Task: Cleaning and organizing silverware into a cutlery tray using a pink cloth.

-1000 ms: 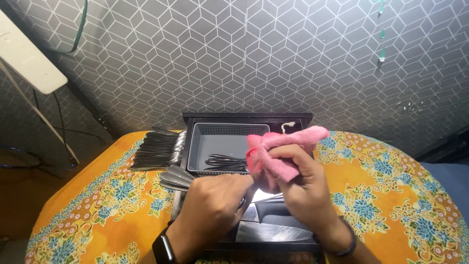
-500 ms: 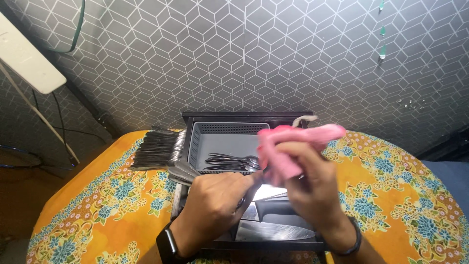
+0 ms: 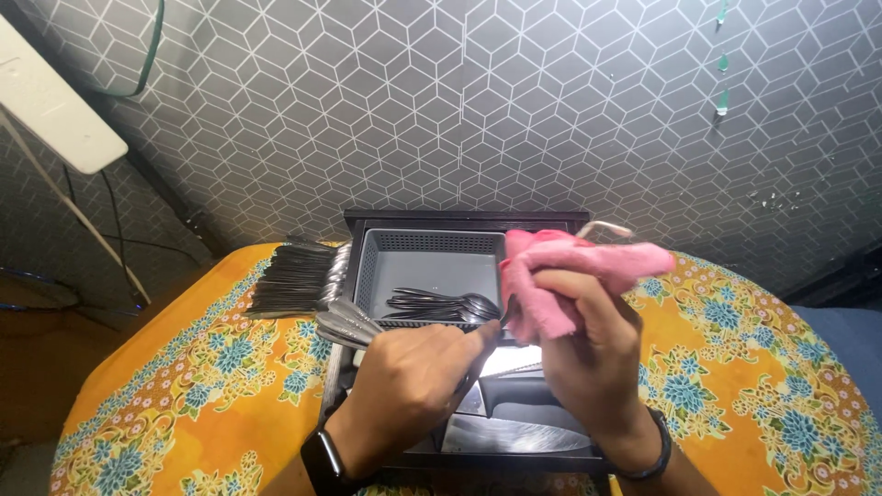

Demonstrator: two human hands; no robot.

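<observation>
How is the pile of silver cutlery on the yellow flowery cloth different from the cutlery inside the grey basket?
The fanned pile of silver cutlery lies loose on the yellow floral tablecloth, left of the grey plastic basket; the small bunch of dark metal cutlery lies inside that basket. The pile holds many more pieces. Both are shiny metal, lying flat.

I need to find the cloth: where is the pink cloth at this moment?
In the head view, the pink cloth is right of centre, held in the right hand, just right of the grey perforated plastic basket that holds dark metal cutlery.
</observation>
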